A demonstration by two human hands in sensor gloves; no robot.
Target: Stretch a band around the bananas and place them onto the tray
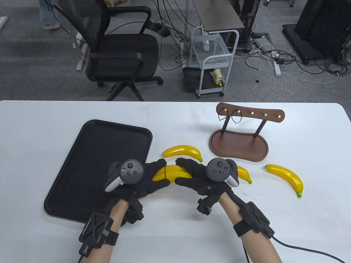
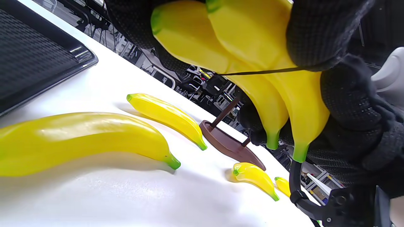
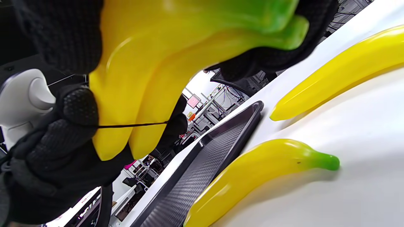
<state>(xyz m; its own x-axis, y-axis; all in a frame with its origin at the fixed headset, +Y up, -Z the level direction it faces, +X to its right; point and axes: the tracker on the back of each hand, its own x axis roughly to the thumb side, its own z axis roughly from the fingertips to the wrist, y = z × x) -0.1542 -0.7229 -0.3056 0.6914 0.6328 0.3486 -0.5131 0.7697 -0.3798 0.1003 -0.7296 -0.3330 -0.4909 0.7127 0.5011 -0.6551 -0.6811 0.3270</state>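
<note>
- White bench (image 1: 54, 115), matte, faint scuffs. Grey carpet behind, black office chair (image 1: 120, 52), white wire cart (image 1: 212, 60), loose cables on floor.
- Black tray (image 1: 90, 142) on bench, left of centre, nothing in it.
- Brown wooden peg stand (image 1: 238, 142) at right rear, 2 thin bands (image 1: 229, 118) hung on pegs.
- 2 bananas (image 1: 171, 173) held together above bench, just right of tray edge, between both hands.
- Left hand (image 1: 148, 178) fingers curled on blunt ends, right hand (image 1: 192, 175) fingers curled on stem ends.
- Loose bananas on bench: 1 behind hands (image 1: 182, 151), 1 partly hidden by right tracker (image 1: 244, 174), 1 far right (image 1: 286, 179).
- Table view: only a thin dark line across the pair.
- Wrist views only: black band (image 2: 262, 72) taut across both bananas, pinched at left hand fingers (image 2: 318, 34).
- Right wrist view: tray floor textured weave.
</note>
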